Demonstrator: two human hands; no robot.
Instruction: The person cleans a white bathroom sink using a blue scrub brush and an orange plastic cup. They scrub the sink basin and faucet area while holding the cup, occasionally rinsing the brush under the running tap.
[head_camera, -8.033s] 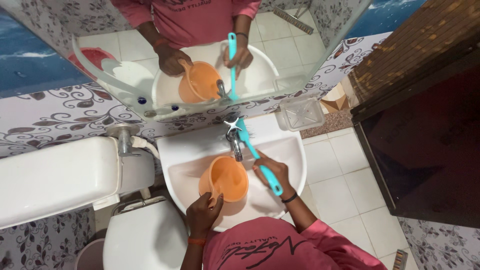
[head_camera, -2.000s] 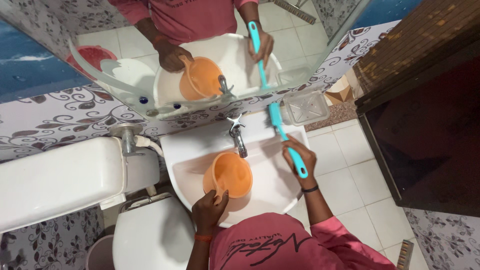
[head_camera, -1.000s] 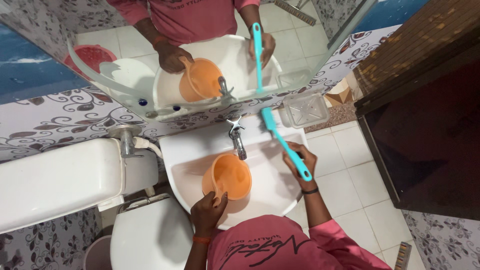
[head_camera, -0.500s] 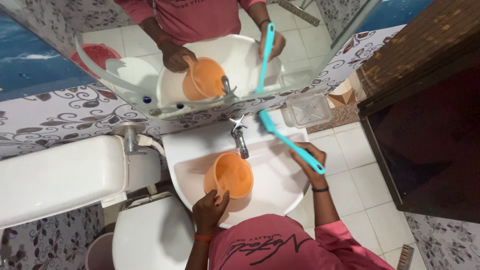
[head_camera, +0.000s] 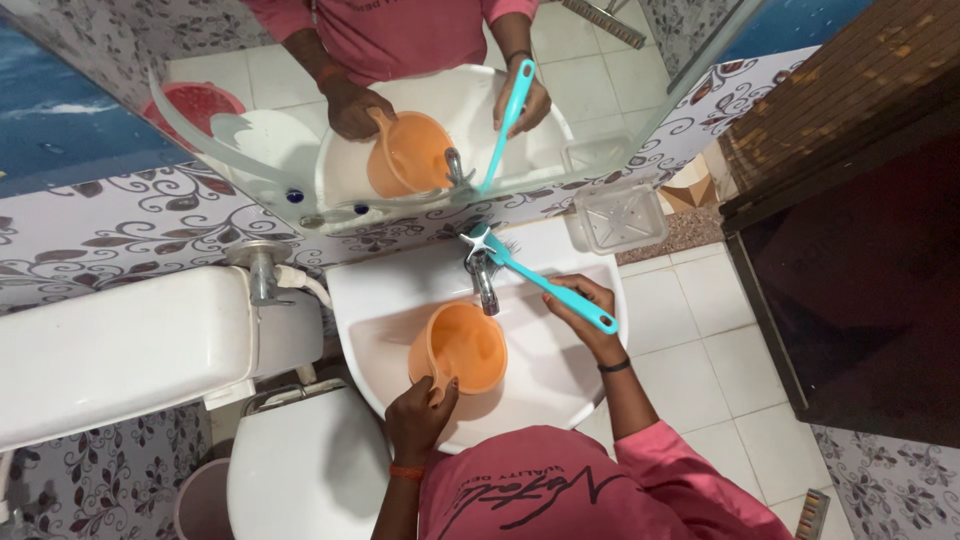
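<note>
We see the white sink first; inside it sits the orange mug, left hand gripping its handle. The right hand clasps the teal brush, bristles touching the tap.

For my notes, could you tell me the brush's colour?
Turquoise brush, clearest in the head view.
</note>
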